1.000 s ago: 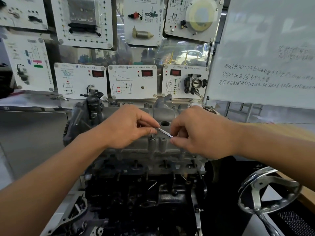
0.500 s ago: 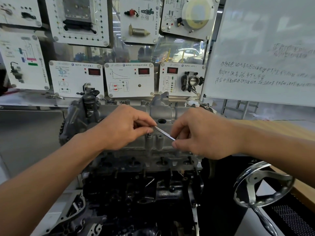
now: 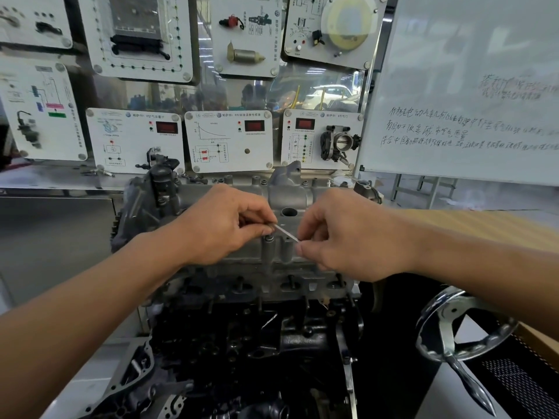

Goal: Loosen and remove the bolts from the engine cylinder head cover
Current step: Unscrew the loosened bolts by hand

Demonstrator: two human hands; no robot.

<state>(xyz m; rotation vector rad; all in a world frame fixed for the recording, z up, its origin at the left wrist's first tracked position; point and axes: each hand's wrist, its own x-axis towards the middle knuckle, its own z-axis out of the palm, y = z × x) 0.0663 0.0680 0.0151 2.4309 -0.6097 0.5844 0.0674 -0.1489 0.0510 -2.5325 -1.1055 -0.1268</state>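
The bolt, small, stiff and likely oily, sits in a boss at the near edge of the cylinder head cover, just below the thin metal strip pinched endwise by the left grip and right grip; grasp its head.

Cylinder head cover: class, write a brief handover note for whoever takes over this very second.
Left hand pinches one end of the thin metal tool, just above a front-edge bolt.
Right hand pinches the other end.
Cylinder head cover is on the engine, with that bolt in place.
Done: no removed bolts in view.
Left: loosen this bolt, lift it out, then the rest.
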